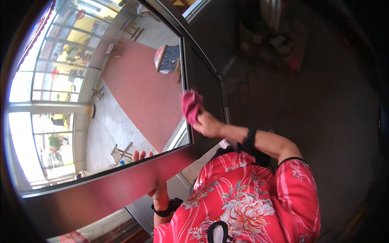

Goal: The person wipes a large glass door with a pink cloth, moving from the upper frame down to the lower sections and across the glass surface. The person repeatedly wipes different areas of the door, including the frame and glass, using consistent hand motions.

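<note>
My right hand (pixel 209 124) holds a crumpled pink-red cloth (pixel 192 106) against the dark metal frame (pixel 205 88), beside the inner edge of its large pane. Lower down, my left hand (pixel 142 155) grips the frame's broad lower member (pixel 106 188) from its far side. Its fingertips show above the inner edge, while most of the palm is hidden behind the metal. Both wrists carry black bands. It is hard to tell whether the opening is glazed all over.
Beyond the pane lies a red floor strip (pixel 142 82) between grey concrete. Folding stools (pixel 97 92) and a low rack with a dark patterned cover (pixel 170 57) stand there. Tall windows (pixel 65 54) line the far side. Boxes and clutter (pixel 278 42) sit in shadow at upper right.
</note>
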